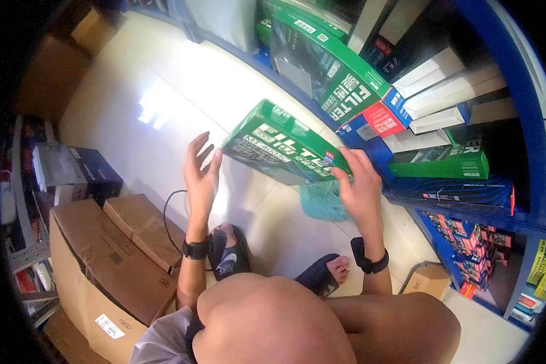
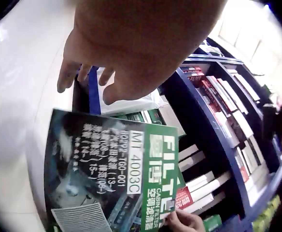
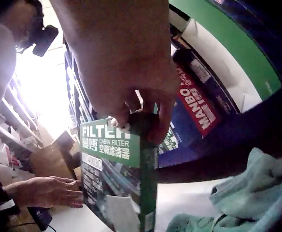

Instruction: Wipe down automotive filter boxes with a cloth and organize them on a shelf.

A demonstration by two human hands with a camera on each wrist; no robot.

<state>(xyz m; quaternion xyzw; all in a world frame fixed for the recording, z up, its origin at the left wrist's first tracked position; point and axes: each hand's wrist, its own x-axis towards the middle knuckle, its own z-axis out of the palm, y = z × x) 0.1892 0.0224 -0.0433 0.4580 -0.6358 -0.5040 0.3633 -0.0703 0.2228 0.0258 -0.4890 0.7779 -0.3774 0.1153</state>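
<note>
Two bare knees [image 1: 273, 315] are seen nearest the head camera, a black band [image 1: 202, 249] being worn on each wrist. Just beyond, a green cabin-filter box [image 1: 279, 148], printed "FILTER" and "MT 4003C", is held at a tilt above the floor, between the two hands. Its right end is pinched by the right hand [image 1: 362, 182], whose fingers are curled round the edge, with the thumb laid against the printed face. The left hand [image 1: 200, 179] is held just beside the opposite end, its fingers loosely extended, the thumb apart and nothing gripped; whether the box is touched by it cannot be told. Below, two feet in dark sandals [image 1: 232, 261] are planted on the pale tiled floor [image 1: 115, 91]. On the left, brown cartons [image 1: 103, 261] are set near the left arm. On the right, a teal cloth [image 1: 324, 203] is bunched on the floor, and a small carton [image 1: 428, 279] is placed at the foot of a blue shelving unit [image 1: 537, 212]. Boxes are packed along its shelves, among them a large green filter box [image 1: 327, 67] and a red-and-blue box [image 1: 379, 118].
</note>
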